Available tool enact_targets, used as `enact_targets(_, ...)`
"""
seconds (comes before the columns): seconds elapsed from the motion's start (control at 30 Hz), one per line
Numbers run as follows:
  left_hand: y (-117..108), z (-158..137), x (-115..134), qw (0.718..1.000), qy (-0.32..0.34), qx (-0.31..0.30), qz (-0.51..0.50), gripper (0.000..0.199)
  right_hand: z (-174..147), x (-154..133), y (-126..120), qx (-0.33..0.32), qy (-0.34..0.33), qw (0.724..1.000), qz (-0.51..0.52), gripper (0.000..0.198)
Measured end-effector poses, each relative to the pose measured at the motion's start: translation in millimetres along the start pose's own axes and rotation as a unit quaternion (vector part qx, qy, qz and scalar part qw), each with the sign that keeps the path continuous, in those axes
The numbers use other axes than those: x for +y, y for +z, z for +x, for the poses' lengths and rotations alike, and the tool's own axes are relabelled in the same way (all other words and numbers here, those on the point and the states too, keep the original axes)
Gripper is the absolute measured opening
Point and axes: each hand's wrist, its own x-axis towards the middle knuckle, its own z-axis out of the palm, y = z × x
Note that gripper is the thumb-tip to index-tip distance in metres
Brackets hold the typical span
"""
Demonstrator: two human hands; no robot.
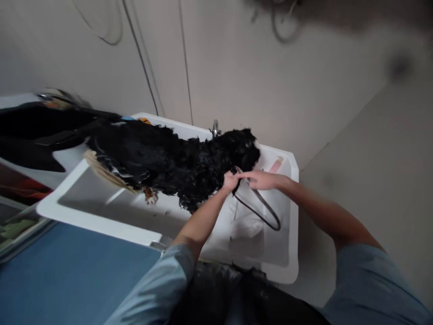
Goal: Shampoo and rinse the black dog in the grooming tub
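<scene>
A wet black dog (162, 158) stands in a white wash tub (108, 231), its fur clumped and streaked with foam. Its head is toward the right end; one brown and white paw (150, 197) shows. Close by the dog's neck, my left hand (231, 181) is closed on what looks like the end of a dark hose (275, 222), with a small black part at its top. My right hand (263, 180) comes in from the right with its index finger stretched out to my left hand, the other fingers partly curled. The hose loops below both hands.
A metal tap (215, 128) rises behind the dog at the wall. A pink item (276, 165) lies at the tub's right end. A blue surface (81, 275) adjoins the tub at front left, and a cable (140, 54) hangs down the wall.
</scene>
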Motion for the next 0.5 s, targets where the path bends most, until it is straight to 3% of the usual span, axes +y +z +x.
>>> enact_targets(0.07, -4.9, -13.2, -0.8, 0.999, -0.032, 0.003, -0.005, 0.029, 5.2, 13.6, 9.1, -0.051, -0.071, 0.987, -0.138, 0.061)
enact_targets(0.13, -8.7, -26.4, -1.9, 0.999, -0.053, 0.013, -0.007, 0.028, 12.9, 34.1, 19.3, -0.054, -0.104, 0.958, -0.261, 0.047)
enact_targets(0.2, -12.9, -38.2, -3.8, 0.996, -0.081, 0.023, -0.005, 0.024, 27.9, 55.9, 26.8, 0.018, -0.076, 0.937, -0.34, 0.027)
enact_targets(0.23, -15.4, -43.5, -5.2, 0.994, -0.102, 0.023, -0.004, 0.022, 37.6, 65.9, 30.2, 0.09, -0.048, 0.929, -0.356, 0.02)
enact_targets(0.3, -21.2, -53.2, -9.4, 0.99, -0.141, 0.023, 0.001, 0.024, 58.1, 82.7, 39.1, 0.262, -0.006, 0.904, -0.337, 0.017)
enact_targets(0.37, -27.8, -62.2, -14.9, 0.986, -0.163, 0.024, 0.009, 0.03, 74.5, 95.7, 51.8, 0.366, -0.02, 0.884, -0.289, 0.016)
enact_targets(0.5, -38.7, -77.3, -23.9, 0.986, -0.162, 0.033, 0.024, 0.03, 88.4, 115.3, 74.2, 0.335, -0.103, 0.916, -0.192, 0.039)
